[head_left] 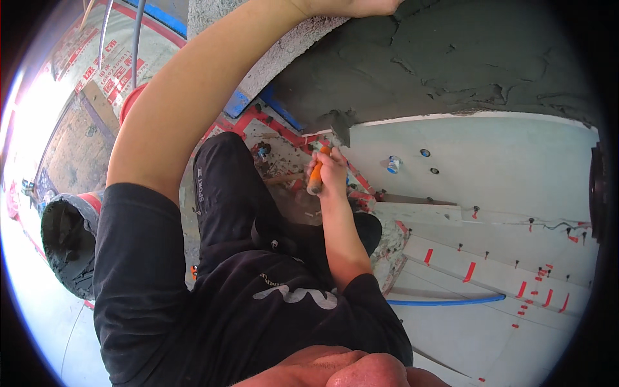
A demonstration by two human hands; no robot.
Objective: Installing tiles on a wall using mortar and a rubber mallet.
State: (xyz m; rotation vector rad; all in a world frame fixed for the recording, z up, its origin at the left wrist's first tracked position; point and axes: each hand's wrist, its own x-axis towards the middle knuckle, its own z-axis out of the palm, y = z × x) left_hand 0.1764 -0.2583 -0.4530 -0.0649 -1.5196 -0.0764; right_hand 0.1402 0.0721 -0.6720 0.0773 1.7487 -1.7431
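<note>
My right hand point(330, 169) is wrapped round the orange handle of a trowel point(316, 177), in front of my body. The trowel's blade point(340, 131) carries grey mortar and is at the lower left corner of a wide layer of wet mortar point(438, 64). That layer has ridges and smears, and a thin white edge point(477, 115) runs beneath it. My left arm reaches up across the left side to the top edge. There my left hand point(348, 6) is by the mortar's upper left; it is partly cut off and its fingers are mostly hidden.
A mortar-smeared bucket point(90, 208) stands at the left. Below the mortar layer is a pale tiled wall point(516, 151) with several small holes. Tiles with red tape and dark clips point(490, 255) lie at the right, beside a blue strip point(451, 301). Debris point(284, 161) litters the floor by my knees.
</note>
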